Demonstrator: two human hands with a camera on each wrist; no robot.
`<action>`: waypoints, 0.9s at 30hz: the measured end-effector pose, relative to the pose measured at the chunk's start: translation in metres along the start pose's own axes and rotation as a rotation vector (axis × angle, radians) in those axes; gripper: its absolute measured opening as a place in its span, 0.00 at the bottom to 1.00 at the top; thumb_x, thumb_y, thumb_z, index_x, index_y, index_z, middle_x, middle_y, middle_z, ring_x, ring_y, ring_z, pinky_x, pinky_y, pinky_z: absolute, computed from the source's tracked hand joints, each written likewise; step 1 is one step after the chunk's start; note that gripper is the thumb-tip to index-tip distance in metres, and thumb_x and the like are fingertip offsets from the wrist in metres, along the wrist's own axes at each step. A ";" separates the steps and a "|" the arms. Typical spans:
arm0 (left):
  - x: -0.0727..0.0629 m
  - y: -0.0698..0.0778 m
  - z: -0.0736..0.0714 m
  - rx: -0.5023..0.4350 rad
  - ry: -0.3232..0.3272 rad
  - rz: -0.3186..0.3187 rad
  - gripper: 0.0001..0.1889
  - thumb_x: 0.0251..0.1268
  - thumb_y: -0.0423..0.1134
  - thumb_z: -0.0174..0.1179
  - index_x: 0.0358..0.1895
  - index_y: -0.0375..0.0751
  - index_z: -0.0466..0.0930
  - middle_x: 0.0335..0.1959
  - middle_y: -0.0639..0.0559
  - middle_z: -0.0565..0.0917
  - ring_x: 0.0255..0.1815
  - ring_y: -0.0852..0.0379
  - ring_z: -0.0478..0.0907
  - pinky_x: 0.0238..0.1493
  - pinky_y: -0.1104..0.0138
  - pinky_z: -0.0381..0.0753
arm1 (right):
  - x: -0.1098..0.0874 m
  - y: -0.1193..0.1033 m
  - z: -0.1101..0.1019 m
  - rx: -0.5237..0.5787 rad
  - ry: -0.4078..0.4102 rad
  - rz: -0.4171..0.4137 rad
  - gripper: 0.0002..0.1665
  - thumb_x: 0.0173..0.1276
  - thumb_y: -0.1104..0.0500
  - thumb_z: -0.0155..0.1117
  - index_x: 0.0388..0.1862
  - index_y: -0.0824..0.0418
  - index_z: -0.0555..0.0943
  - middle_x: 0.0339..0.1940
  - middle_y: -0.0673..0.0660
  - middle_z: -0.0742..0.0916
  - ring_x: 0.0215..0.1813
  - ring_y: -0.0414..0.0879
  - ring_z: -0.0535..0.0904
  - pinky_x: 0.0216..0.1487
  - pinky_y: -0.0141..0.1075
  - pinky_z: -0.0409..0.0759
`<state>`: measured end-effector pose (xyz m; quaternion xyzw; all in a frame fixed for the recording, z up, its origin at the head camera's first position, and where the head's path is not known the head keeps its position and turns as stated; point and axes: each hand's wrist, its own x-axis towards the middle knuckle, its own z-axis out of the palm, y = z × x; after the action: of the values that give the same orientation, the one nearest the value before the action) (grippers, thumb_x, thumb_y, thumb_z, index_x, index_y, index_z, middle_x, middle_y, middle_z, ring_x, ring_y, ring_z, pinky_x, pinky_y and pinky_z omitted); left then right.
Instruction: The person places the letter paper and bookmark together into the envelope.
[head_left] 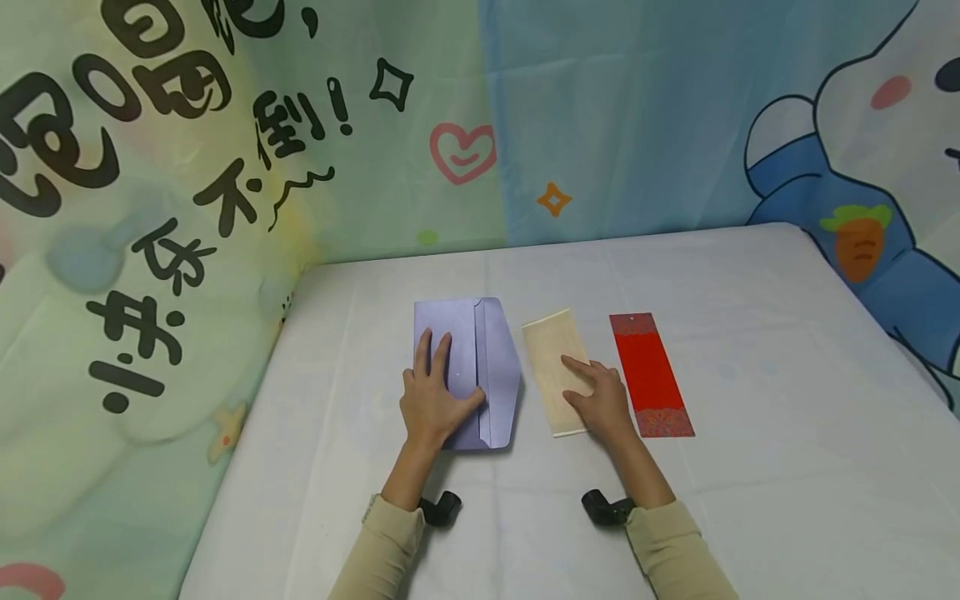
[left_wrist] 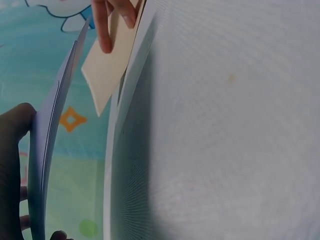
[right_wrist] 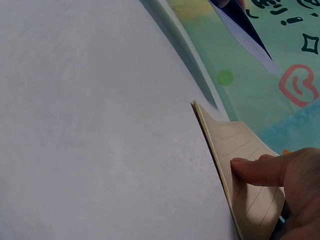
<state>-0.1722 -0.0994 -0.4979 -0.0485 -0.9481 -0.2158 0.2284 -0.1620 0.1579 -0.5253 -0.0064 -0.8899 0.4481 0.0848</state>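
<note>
Sleeves (head_left: 386,542) are closest to you: matte khaki cloth, black units (head_left: 441,510) at both wrists. Your left hand (head_left: 435,404) has the envelope (head_left: 461,358) by its left side, thumb and two fingers spread over the face, a fingertip showing below the sheet in the left wrist view; it's held clear of the white cloth (head_left: 787,375). Your right hand (head_left: 603,404) pinches the pad (head_left: 551,375) at its lower right, thumb and forefinger on the face, underside grip mostly hidden; pad sits just right of the envelope, tilted. Envelope: lilac paper, slight sheen, tapered flap (head_left: 502,367) on the right, can't tell if it's stuck down. Should be light, springy, a bit slick, and will crease, so take it by the long edges and stay off the flap fold. Pad: cream, ruled, layered at the edge; should be light and bendy, sheets may slide, so pinch the full stack flat. Red strip (head_left: 652,375) lies flat to its right, patterned bands at both ends, probably stiff card
</note>
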 end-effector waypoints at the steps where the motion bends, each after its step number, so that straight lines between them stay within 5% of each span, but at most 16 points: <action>1: 0.000 0.000 0.000 0.001 -0.001 0.000 0.47 0.33 0.62 0.60 0.67 0.56 0.63 0.71 0.54 0.55 0.32 0.45 0.69 0.13 0.62 0.67 | 0.000 0.000 -0.001 0.005 -0.011 0.013 0.32 0.51 0.70 0.68 0.58 0.59 0.76 0.59 0.73 0.73 0.59 0.66 0.65 0.53 0.57 0.66; 8: 0.000 0.000 0.001 0.015 -0.009 0.001 0.47 0.33 0.62 0.60 0.67 0.57 0.63 0.72 0.55 0.55 0.32 0.45 0.69 0.13 0.62 0.67 | -0.001 -0.003 -0.009 0.114 -0.068 0.083 0.33 0.58 0.66 0.64 0.64 0.58 0.70 0.64 0.71 0.69 0.66 0.65 0.60 0.61 0.57 0.59; 15: 0.001 0.001 0.002 0.025 -0.020 0.005 0.47 0.33 0.63 0.60 0.67 0.57 0.62 0.72 0.55 0.54 0.31 0.46 0.68 0.13 0.61 0.67 | -0.003 -0.003 -0.014 0.368 -0.044 0.070 0.26 0.72 0.61 0.48 0.68 0.58 0.65 0.68 0.59 0.68 0.70 0.53 0.57 0.66 0.48 0.55; 19: 0.001 0.002 0.002 0.032 -0.022 0.007 0.47 0.33 0.63 0.60 0.67 0.57 0.63 0.71 0.55 0.55 0.30 0.46 0.68 0.13 0.62 0.67 | -0.003 -0.008 -0.017 0.489 -0.023 0.011 0.27 0.69 0.64 0.52 0.67 0.60 0.67 0.68 0.59 0.68 0.71 0.52 0.56 0.67 0.42 0.54; 22: 0.001 0.003 0.001 0.033 -0.018 0.014 0.47 0.33 0.63 0.60 0.67 0.57 0.63 0.71 0.53 0.56 0.30 0.46 0.68 0.12 0.63 0.66 | -0.004 -0.017 -0.021 0.559 -0.022 -0.029 0.29 0.64 0.67 0.59 0.65 0.61 0.69 0.67 0.60 0.68 0.68 0.53 0.60 0.61 0.34 0.63; 27: 0.001 0.004 0.002 0.025 0.003 0.029 0.47 0.31 0.63 0.61 0.66 0.55 0.64 0.71 0.52 0.57 0.29 0.46 0.68 0.12 0.62 0.66 | -0.004 -0.035 -0.025 0.615 -0.131 -0.033 0.36 0.59 0.66 0.65 0.67 0.56 0.68 0.66 0.62 0.65 0.63 0.59 0.67 0.48 0.28 0.74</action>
<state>-0.1735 -0.0954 -0.4973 -0.0592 -0.9496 -0.2005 0.2334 -0.1516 0.1569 -0.4831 0.0630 -0.7164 0.6941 0.0326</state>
